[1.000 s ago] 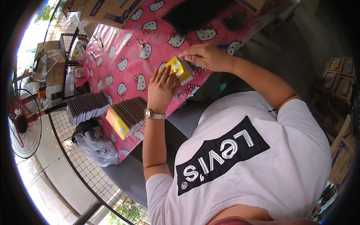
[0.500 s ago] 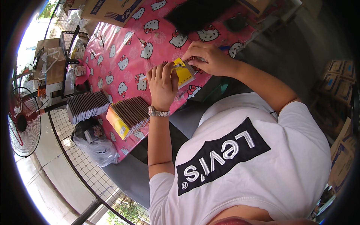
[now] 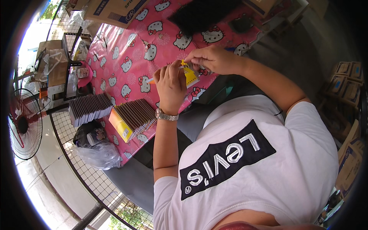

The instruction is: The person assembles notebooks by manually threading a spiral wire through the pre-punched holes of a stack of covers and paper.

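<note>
My left hand [image 3: 170, 82], with a metal watch at the wrist, is closed round a yellow-covered notebook [image 3: 191, 79] near the table's front edge. A row of small dark holes or marks runs along the part of its cover that shows. At the notebook's far right corner, my right hand [image 3: 217, 60] has its fingertips pinched together. Something thin and dark shows just below those fingers, too small to make out. To the left of my left hand stands a row of spiral notebooks [image 3: 130, 117], yellow at the near end, with dark spines upward.
A second row of dark-spined notebooks [image 3: 90, 110] stands at the table's left edge, by a plastic bag [image 3: 99, 154]. A pink patterned cloth [image 3: 132, 71] covers the table. Cardboard boxes [image 3: 111, 11] and a black item [image 3: 201, 15] lie at the far side. A fan [image 3: 23, 124] stands left.
My right hand has shifted slightly up, and its fingers have drawn closer together at the notebook's corner. My left hand has moved a little right, covering more of the yellow cover.
</note>
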A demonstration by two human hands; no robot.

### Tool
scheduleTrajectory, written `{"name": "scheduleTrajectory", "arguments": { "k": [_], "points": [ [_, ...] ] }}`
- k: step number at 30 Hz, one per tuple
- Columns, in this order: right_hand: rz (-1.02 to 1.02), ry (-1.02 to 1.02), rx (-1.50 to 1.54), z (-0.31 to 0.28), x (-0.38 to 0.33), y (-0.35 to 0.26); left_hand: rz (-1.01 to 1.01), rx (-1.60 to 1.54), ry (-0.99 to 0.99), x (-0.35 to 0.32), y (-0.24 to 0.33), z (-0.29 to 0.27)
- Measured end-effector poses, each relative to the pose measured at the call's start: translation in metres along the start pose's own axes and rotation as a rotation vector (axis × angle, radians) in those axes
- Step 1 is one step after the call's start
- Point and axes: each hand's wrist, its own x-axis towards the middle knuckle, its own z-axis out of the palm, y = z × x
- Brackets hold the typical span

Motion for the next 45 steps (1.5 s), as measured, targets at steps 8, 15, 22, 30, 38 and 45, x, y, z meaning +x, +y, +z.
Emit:
{"name": "scheduleTrajectory", "arguments": {
  "k": [8, 15, 22, 30, 38, 45],
  "points": [
    [0.085, 0.351, -0.202, -0.016, 0.013, 0.04, 0.026, 0.039, -0.155, -0.01, 0.002, -0.014],
    [0.31, 0.36, -1.046, -0.085, -0.014, 0.118, -0.088, 0.392, -0.033, -0.014, 0.009, -0.01],
    [0.141, -0.488, 0.297, -0.035, 0.048, 0.0, -0.106, 0.087, -0.043, -0.024, -0.009, -0.001],
    [0.155, -0.502, 0.638, -0.026, 0.056, 0.02, -0.157, 0.022, 0.02, -0.02, 0.0, -0.004],
    [0.125, -0.578, 0.39, -0.03, 0.064, 0.003, -0.173, -0.031, 0.04, -0.017, -0.002, -0.007],
    [0.09, -0.57, 0.537, -0.02, 0.066, 0.008, -0.181, -0.072, 0.034, -0.02, -0.008, -0.01]
  ]
}}
